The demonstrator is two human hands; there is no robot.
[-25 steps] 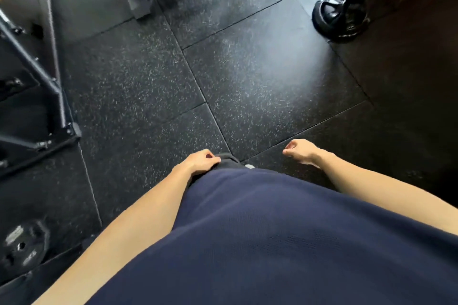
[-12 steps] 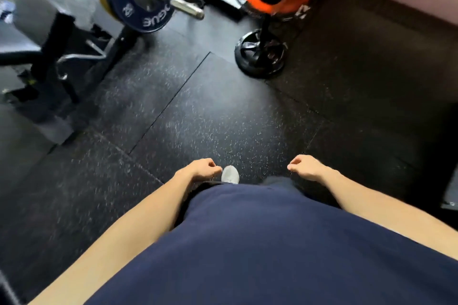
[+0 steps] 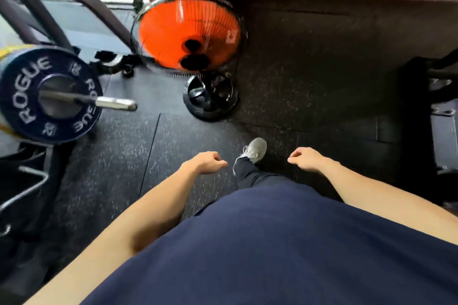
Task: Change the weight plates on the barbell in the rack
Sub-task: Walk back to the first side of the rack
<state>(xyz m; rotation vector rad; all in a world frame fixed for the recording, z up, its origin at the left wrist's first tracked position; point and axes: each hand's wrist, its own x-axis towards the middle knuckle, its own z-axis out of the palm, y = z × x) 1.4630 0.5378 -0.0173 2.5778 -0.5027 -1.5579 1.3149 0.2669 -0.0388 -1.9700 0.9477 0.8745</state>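
A blue ROGUE weight plate (image 3: 22, 96) sits on the barbell at the left edge, with a yellow plate (image 3: 6, 51) behind it. The chrome barbell sleeve end (image 3: 112, 103) sticks out toward the middle of the floor. My left hand (image 3: 207, 162) hangs loosely curled in front of my body, holding nothing, well to the right of the sleeve end. My right hand (image 3: 306, 158) hangs the same way, fingers loosely curled and empty. Neither hand touches the bar or a plate.
An orange floor fan (image 3: 190, 32) on a black round base (image 3: 210, 96) stands just beyond the sleeve end. Dark rack uprights (image 3: 49, 15) rise at the upper left. Black equipment (image 3: 436, 111) lines the right edge. My grey shoe (image 3: 255, 150) steps on the black rubber floor (image 3: 309, 82).
My view has swung from the floor to the barbell end and fan, which are now nearer and larger. Both hands stay hanging and empty.
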